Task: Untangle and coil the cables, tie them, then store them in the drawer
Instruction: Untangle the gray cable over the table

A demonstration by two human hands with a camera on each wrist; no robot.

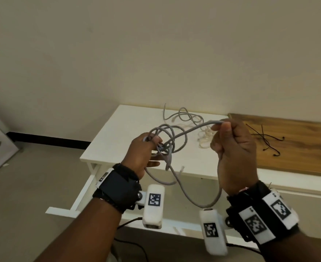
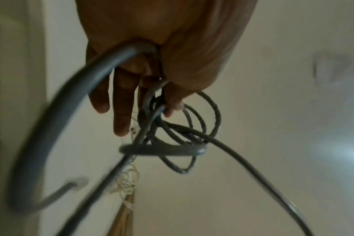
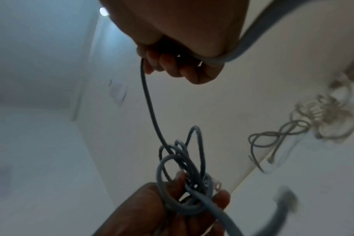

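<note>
A grey cable (image 1: 172, 138) hangs in tangled loops above the white table (image 1: 118, 133). My left hand (image 1: 146, 150) holds the knot of loops (image 2: 172, 131) between thumb and forefinger, with its other fingers straight. My right hand (image 1: 229, 144) pinches a strand of the same cable (image 3: 150, 102) at its top and holds it up to the right. The slack drops in a long loop (image 1: 203, 203) below both wrists. A second grey cable (image 1: 184, 116) and a cream cable (image 1: 205, 137) lie tangled on the table behind.
Thin black ties (image 1: 265, 140) lie on a wooden surface (image 1: 297, 148) right of the white table. A wall stands close behind. The floor (image 1: 33, 176) lies open to the left. Black leads run along the floor near my arms.
</note>
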